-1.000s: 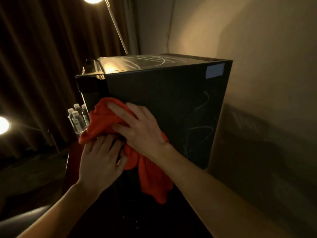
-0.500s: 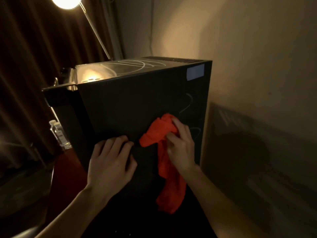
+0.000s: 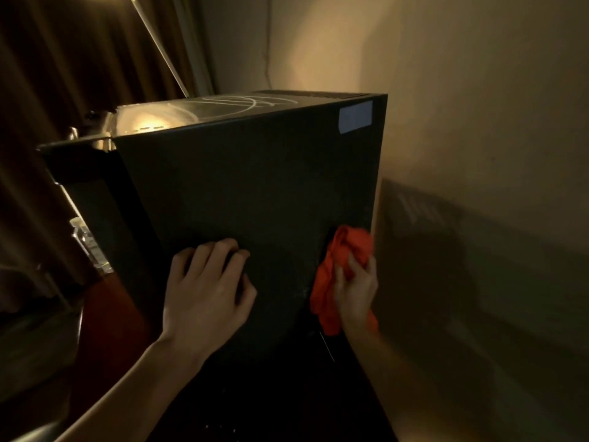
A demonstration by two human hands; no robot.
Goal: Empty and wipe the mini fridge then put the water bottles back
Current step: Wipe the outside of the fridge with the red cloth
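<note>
The black mini fridge (image 3: 248, 186) fills the middle of the view, its side panel facing me and a blue label near its top right corner. My right hand (image 3: 355, 291) grips a bunched red cloth (image 3: 350, 247) and presses it against the panel's lower right edge. My left hand (image 3: 207, 288) rests on the lower part of the same panel, fingers bent against it. The water bottles (image 3: 87, 244) stand low at the left, half hidden behind the fridge's front corner.
A lit lamp's slanted pole (image 3: 159, 49) rises behind the fridge. Dark curtains (image 3: 63, 74) hang at the left. A beige wall (image 3: 462, 106) is close on the right, with a flat brown board (image 3: 478, 266) leaning against it. A reddish surface (image 3: 108, 320) lies beside the fridge.
My right hand has carried the red cloth rightwards across the side panel, from its left edge to its right edge. My left hand let go of the cloth and stayed on the panel.
</note>
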